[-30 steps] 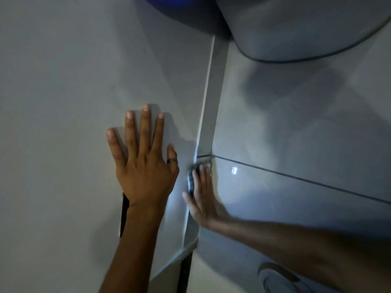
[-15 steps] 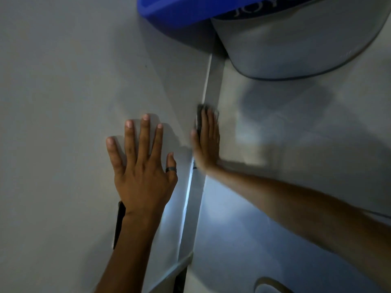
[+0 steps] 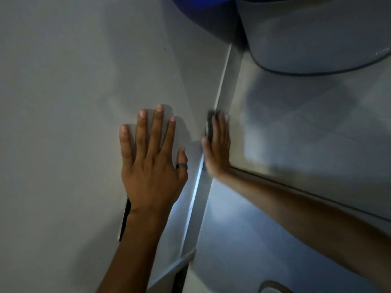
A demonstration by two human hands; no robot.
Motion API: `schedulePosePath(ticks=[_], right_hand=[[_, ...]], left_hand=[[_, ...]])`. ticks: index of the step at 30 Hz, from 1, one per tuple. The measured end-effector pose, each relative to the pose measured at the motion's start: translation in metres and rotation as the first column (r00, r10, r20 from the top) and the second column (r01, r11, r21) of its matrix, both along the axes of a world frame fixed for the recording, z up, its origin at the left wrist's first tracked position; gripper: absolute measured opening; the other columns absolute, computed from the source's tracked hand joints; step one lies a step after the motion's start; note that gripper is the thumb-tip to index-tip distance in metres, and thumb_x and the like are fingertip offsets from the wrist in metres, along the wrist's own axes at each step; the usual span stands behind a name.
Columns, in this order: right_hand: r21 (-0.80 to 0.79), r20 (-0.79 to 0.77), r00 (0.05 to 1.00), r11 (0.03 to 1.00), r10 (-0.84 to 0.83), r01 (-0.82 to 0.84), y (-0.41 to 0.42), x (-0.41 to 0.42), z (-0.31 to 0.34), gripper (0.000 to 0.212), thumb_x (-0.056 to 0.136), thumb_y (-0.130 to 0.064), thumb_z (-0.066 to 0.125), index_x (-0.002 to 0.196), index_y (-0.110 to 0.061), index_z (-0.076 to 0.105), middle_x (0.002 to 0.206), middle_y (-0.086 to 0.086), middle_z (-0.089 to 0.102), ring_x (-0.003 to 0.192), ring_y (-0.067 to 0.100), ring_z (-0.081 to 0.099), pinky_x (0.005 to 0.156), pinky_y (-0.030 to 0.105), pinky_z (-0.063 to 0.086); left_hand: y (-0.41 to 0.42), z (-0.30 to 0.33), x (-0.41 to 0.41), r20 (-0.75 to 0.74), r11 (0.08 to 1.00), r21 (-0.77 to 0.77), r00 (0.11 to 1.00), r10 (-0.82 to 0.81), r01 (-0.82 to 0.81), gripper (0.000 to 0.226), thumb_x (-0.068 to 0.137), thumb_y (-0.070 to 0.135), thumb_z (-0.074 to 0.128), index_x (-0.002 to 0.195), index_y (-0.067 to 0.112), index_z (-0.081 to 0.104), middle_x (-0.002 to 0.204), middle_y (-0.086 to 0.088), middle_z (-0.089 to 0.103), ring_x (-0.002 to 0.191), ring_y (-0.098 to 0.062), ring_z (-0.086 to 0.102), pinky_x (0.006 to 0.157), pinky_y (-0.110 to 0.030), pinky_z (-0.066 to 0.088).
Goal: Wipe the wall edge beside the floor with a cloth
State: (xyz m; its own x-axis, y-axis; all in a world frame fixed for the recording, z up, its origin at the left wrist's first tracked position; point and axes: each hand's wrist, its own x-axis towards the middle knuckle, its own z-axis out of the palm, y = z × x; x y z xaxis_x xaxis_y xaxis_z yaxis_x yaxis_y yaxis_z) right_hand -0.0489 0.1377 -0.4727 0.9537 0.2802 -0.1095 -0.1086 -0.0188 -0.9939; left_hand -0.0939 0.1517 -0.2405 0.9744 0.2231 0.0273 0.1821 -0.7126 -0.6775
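A: Where is the cloth [image 3: 209, 123] at this moment?

B: It is a small dark cloth, pressed against the wall edge [image 3: 224, 89], the narrow pale strip where the wall meets the floor [image 3: 296, 161]. The right hand [image 3: 216, 146] covers most of it; only a dark part shows above the thumb side.

A: And how are the fingers of that hand?

B: They are straight and held together, flat on the cloth, pushing it to the strip. It is more a press than a closed grip. The hand is blurred, so I judge it is in the middle of a stroke.

A: What does the left hand [image 3: 151, 157] do?

B: It lies on the wall [image 3: 74, 102] with the fingers spread open, holding nothing. There is a dark ring [image 3: 181, 166] on the thumb. I think it only supports the body.

A: So which step is this?

B: The wiping itself, I believe. Further along the strip stands a grey round container [image 3: 317, 39] with something blue [image 3: 198, 7] behind it, very near the edge. The next move calls for steady pressure along the strip, and for care to stop or turn before the container.

A: Please count the things.

B: One cloth, two hands, one ring, one grey container, one blue thing. At the bottom there is one pale rounded shape [image 3: 273, 287], but I cannot tell what it is.
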Motion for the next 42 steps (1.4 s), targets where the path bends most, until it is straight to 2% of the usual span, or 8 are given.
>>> schedulePosePath(ticks=[5, 12, 20, 25, 31, 34, 38, 42], right_hand=[[0.029, 0.016, 0.979, 0.979, -0.204, 0.204, 0.012, 0.158, -0.003, 0.066, 0.105, -0.044, 0.040, 0.162, -0.012, 0.033, 0.171, 0.015, 0.031, 0.162, 0.035, 0.023, 0.129, 0.057, 0.024], [0.223, -0.323, 0.935, 0.972, 0.145, -0.074, -0.021, 0.088, 0.039, 0.093, 0.083, 0.016, 0.039, 0.166, -0.020, 0.022, 0.175, 0.001, 0.023, 0.148, 0.012, 0.040, 0.122, 0.029, 0.034], [0.447, -0.871, 0.230, 0.894, 0.435, 0.004, -0.162, 0.041, 0.179, 0.035, 0.104, -0.003, 0.043, 0.137, -0.001, 0.052, 0.117, 0.022, 0.065, 0.097, 0.031, 0.069, 0.094, 0.043, 0.057], [0.296, -0.707, 0.531, 0.877, 0.468, -0.378, -0.222, 0.121, 0.320, 0.042, 0.097, 0.005, 0.063, 0.138, -0.001, 0.059, 0.120, 0.016, 0.074, 0.104, 0.028, 0.072, 0.097, 0.041, 0.060], [-0.135, -0.221, 0.936, 0.942, 0.274, -0.308, -0.231, 0.267, 0.390, 0.020, 0.101, 0.002, 0.057, 0.110, -0.015, 0.063, 0.101, 0.002, 0.068, 0.098, 0.021, 0.061, 0.093, 0.041, 0.055], [-0.489, -0.137, 0.905, 0.767, 0.403, -0.416, -0.217, 0.335, 0.360, 0.018, 0.102, -0.005, 0.057, 0.118, -0.009, 0.065, 0.102, 0.001, 0.064, 0.096, 0.014, 0.058, 0.087, 0.024, 0.046], [-0.750, -0.341, 0.650, 0.220, 0.679, -0.623, -0.195, 0.370, 0.331, 0.041, 0.102, -0.015, 0.063, 0.142, -0.010, 0.058, 0.137, 0.017, 0.064, 0.125, 0.029, 0.061, 0.098, 0.031, 0.045], [-0.888, -0.200, 0.664, 0.153, 0.720, -0.434, -0.186, 0.345, 0.377, 0.046, 0.104, -0.026, 0.053, 0.148, -0.013, 0.052, 0.149, 0.024, 0.056, 0.136, 0.045, 0.054, 0.112, 0.050, 0.045]], left_hand=[[0.000, -0.006, 0.000, 0.024, 0.999, 0.011, 0.999, -0.033, 0.033, 0.071, 0.110, 0.052, 0.040, 0.173, 0.020, 0.032, 0.182, -0.009, 0.016, 0.167, -0.029, 0.003, 0.130, -0.043, -0.026], [-0.006, -0.018, 0.005, 0.069, 0.997, -0.074, 0.997, 0.033, -0.028, 0.072, 0.113, 0.053, 0.037, 0.176, 0.021, 0.024, 0.183, -0.011, 0.009, 0.166, -0.033, 0.000, 0.126, -0.043, -0.034], [-0.047, 0.046, -0.011, 0.157, 0.734, -0.676, 0.959, 0.237, -0.071, 0.049, 0.112, 0.035, 0.057, 0.151, 0.006, 0.064, 0.172, -0.028, 0.033, 0.161, -0.049, 0.026, 0.132, -0.060, 0.024], [-0.084, 0.137, 0.001, 0.116, 0.508, -0.857, 0.932, 0.344, -0.081, 0.053, 0.111, 0.039, 0.050, 0.154, 0.008, 0.060, 0.176, -0.023, 0.028, 0.164, -0.046, 0.016, 0.129, -0.065, 0.031], [-0.106, 0.183, 0.060, 0.159, 0.432, -0.902, 0.926, 0.341, -0.004, 0.054, 0.110, 0.032, 0.059, 0.156, 0.004, 0.057, 0.175, -0.024, 0.028, 0.164, -0.047, 0.015, 0.126, -0.066, 0.034], [-0.112, 0.164, 0.086, 0.167, 0.424, -0.906, 0.916, 0.364, -0.003, 0.055, 0.110, 0.032, 0.059, 0.157, 0.003, 0.056, 0.175, -0.026, 0.029, 0.164, -0.048, 0.015, 0.126, -0.068, 0.034], [-0.119, 0.146, 0.106, 0.112, 0.427, -0.901, 0.913, 0.393, -0.074, 0.057, 0.112, 0.033, 0.060, 0.159, 0.003, 0.053, 0.175, -0.025, 0.027, 0.164, -0.047, 0.014, 0.131, -0.067, 0.025], [-0.130, 0.195, 0.094, 0.163, 0.496, -0.861, 0.865, 0.474, -0.110, 0.062, 0.111, 0.037, 0.059, 0.162, 0.003, 0.050, 0.174, -0.026, 0.030, 0.163, -0.048, 0.018, 0.131, -0.068, 0.022]])
